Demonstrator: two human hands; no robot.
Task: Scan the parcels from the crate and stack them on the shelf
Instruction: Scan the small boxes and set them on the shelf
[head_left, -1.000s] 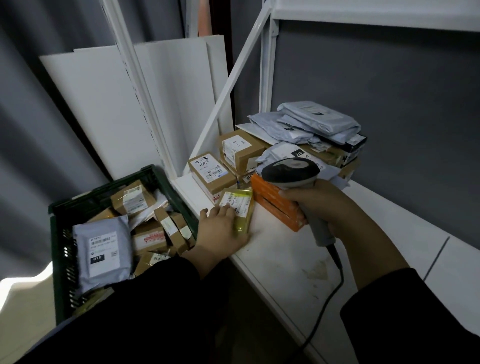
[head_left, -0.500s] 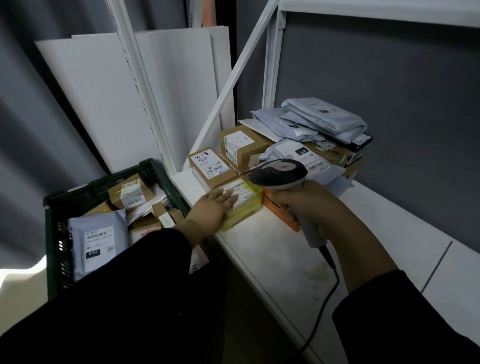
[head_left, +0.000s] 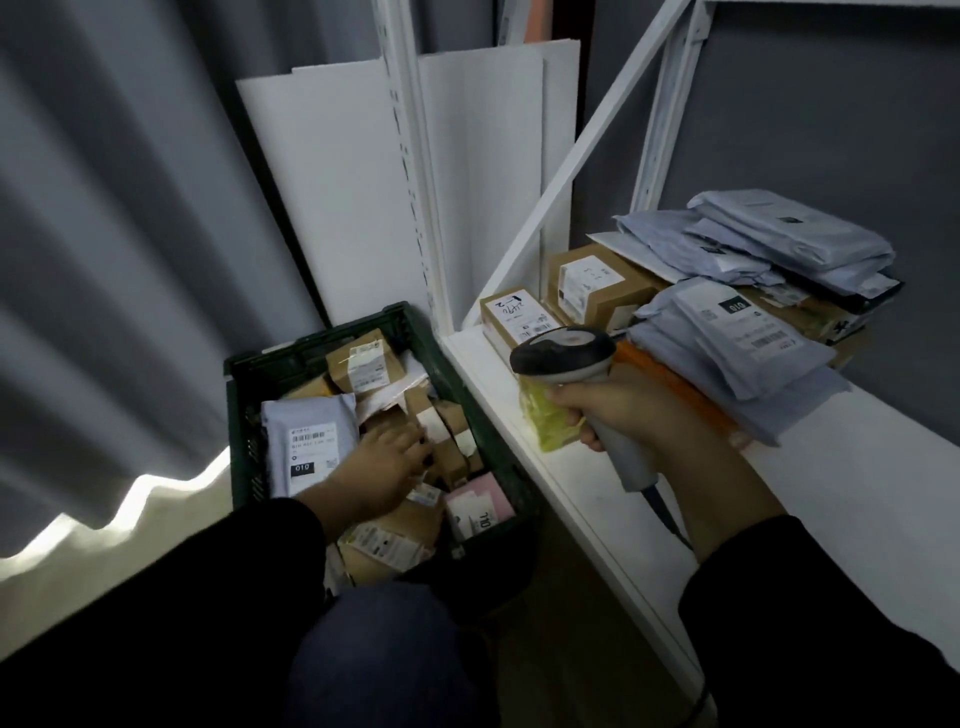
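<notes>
A dark green crate (head_left: 311, 352) on the floor holds several parcels: brown boxes, a grey mailer (head_left: 306, 447) and a pink parcel (head_left: 478, 506). My left hand (head_left: 384, 467) reaches into the crate, its fingers resting on small brown boxes; motion blur hides whether it grips one. My right hand (head_left: 628, 410) grips a grey handheld scanner (head_left: 563, 351) above the white shelf (head_left: 597, 499). Just under the scanner head a yellow parcel (head_left: 545, 423) lies on the shelf, next to an orange parcel (head_left: 670, 379). Behind them are brown boxes (head_left: 597, 286) and stacked grey mailers (head_left: 753, 244).
A white shelf upright (head_left: 410, 156) and a diagonal brace (head_left: 571, 166) stand between crate and shelf. White boards (head_left: 353, 182) lean against the wall behind the crate. A grey curtain (head_left: 104, 234) hangs at the left. My knee (head_left: 374, 654) is below the crate.
My left hand left the yellow parcel lying on the shelf and moved down-left into the crate. The right hand still holds the scanner over the shelf.
</notes>
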